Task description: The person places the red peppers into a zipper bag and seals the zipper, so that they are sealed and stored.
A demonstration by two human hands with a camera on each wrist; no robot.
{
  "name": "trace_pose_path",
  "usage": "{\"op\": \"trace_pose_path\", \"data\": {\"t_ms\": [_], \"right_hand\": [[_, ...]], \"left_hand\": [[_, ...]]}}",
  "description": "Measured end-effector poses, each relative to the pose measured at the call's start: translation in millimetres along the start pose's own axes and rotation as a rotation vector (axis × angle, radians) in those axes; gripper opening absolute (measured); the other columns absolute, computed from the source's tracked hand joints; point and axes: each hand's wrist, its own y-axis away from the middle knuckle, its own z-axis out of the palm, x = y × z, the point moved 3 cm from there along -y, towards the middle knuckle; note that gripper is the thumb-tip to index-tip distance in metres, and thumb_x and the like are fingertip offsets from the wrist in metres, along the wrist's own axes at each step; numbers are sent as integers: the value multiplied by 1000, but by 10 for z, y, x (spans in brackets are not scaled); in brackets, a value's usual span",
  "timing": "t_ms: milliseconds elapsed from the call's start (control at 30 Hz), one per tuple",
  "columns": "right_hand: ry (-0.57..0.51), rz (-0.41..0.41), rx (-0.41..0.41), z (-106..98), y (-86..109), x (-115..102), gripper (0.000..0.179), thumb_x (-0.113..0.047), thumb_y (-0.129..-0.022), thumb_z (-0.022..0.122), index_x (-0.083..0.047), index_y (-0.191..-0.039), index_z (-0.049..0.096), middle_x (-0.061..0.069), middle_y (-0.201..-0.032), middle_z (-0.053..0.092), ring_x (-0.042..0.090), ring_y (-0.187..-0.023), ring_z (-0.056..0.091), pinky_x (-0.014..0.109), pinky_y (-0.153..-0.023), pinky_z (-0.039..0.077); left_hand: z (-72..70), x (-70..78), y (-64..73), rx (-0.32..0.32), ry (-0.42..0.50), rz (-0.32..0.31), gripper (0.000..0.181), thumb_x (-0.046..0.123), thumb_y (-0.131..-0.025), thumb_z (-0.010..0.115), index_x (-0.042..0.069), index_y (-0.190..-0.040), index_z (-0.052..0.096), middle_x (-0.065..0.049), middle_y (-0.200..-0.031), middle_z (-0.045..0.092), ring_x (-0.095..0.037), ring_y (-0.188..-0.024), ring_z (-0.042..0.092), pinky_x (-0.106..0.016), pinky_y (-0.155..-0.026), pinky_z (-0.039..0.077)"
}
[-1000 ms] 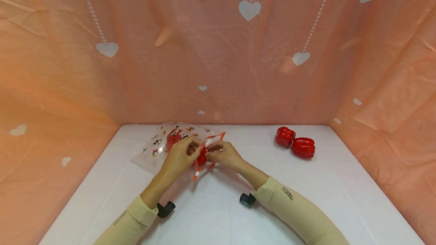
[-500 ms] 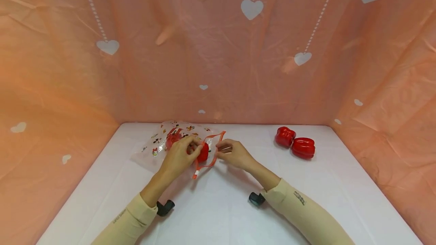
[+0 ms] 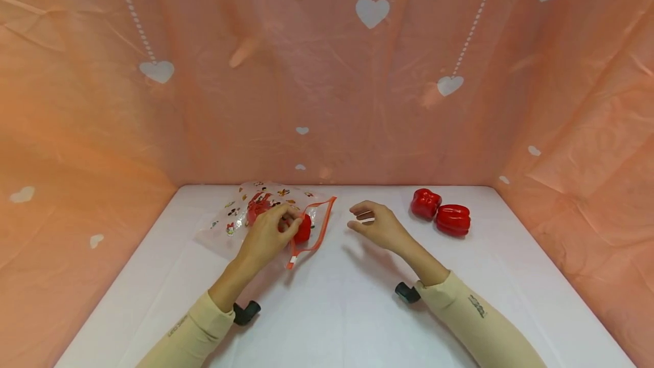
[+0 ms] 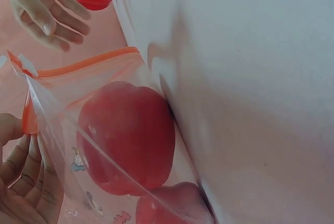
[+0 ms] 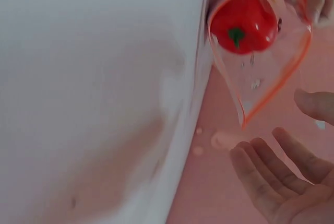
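A clear zip bag (image 3: 225, 237) printed with small cartoon figures lies at the back left of the table, its orange zip edge spread apart. My left hand (image 3: 268, 235) pinches that orange edge between thumb and fingers. Inside the bag, a red bell pepper (image 5: 245, 23) with a green stem sits near the mouth; another red pepper (image 4: 175, 203) lies deeper in. To the right of the mouth, my right hand (image 3: 380, 226) hovers above the table with fingers loosely spread, holding nothing.
Two more red bell peppers, one (image 3: 426, 204) behind the other (image 3: 453, 220), lie side by side at the back right of the white table (image 3: 327, 311). A pink-orange curtain (image 3: 327, 72) with white hearts encloses the back and sides.
My right hand has drawn back from the pepper at the bag's mouth and moved right, past the orange edge. The left hand keeps its pinch on the bag.
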Motion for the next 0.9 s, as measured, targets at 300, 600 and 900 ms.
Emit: {"op": "trace_pose_path", "data": {"t_ms": [300,600,900], "right_hand": [[63,7,60,-332,26,84,37,-16,-98,79,1,-129,69,21,-131,71,40,-124,67,53,-105,55],[187,-48,117,-555,98,204,42,-16,-96,82,3,-131,68,22,-130,71,44,-124,65,57,-105,54],[319,-64,151,-790,142,373,46,-16,-95,82,4,-134,67,24,-138,67,45,-134,58,62,-112,47]], "left_hand": [[1,-9,-9,-7,-10,6,10,11,-98,79,10,-107,74,1,-91,71,-14,-78,61,-26,-67,52],[-5,-6,2,-10,-12,-6,9,12,-99,78,10,-106,73,1,-92,72,-15,-78,61,-25,-66,52],[2,-1,7,-21,-10,-20,10,13,-100,77,10,-108,74,0,-96,74,-15,-79,62,-25,-66,53]]}}
